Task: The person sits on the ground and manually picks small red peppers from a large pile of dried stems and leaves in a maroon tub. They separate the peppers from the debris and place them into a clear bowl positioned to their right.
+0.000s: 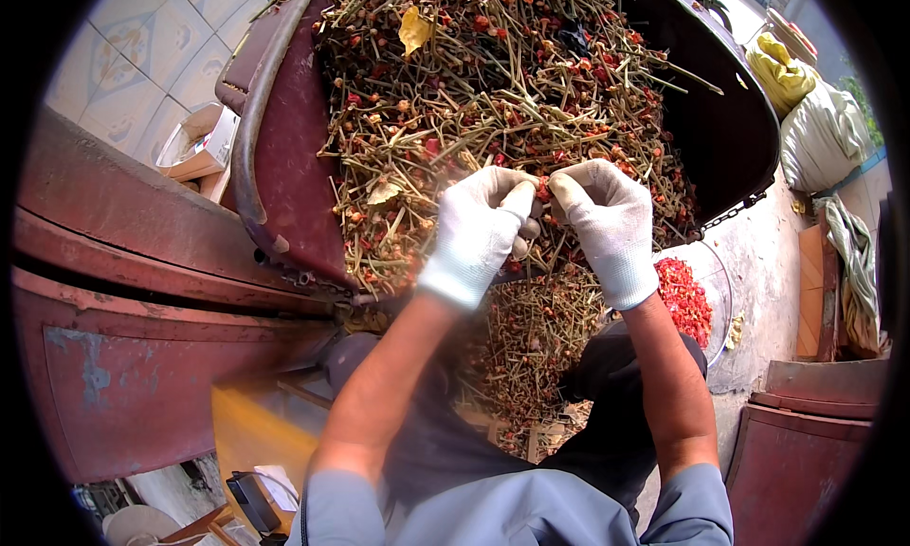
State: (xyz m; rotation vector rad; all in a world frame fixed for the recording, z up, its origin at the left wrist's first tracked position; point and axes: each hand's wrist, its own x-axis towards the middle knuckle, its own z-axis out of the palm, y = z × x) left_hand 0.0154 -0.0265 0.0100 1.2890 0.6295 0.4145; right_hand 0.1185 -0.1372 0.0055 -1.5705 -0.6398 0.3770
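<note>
Both hands wear whitish knit work gloves and meet fingertip to fingertip above a heap of dried stalks with red bits [498, 105]. The heap fills a dark red cart bed [295, 148]. My left hand [485, 222] pinches one side of a small red piece [544, 189], apparently a bit of dried chili pepper. My right hand [608, 215] pinches its other side. More stalks and stem ends [544, 333] lie below the hands, between the person's knees. Right of the right wrist, a round tray [726, 311] holds red pieces [684, 297].
Red metal doors [128, 382] stand at the left and lower right. A chain [736, 210] hangs at the cart's right corner. White [825, 137] and yellow [778, 73] sacks stand upper right. A cut-open white container [199, 141] sits left of the cart; a yellow wooden piece [259, 432] is lower left.
</note>
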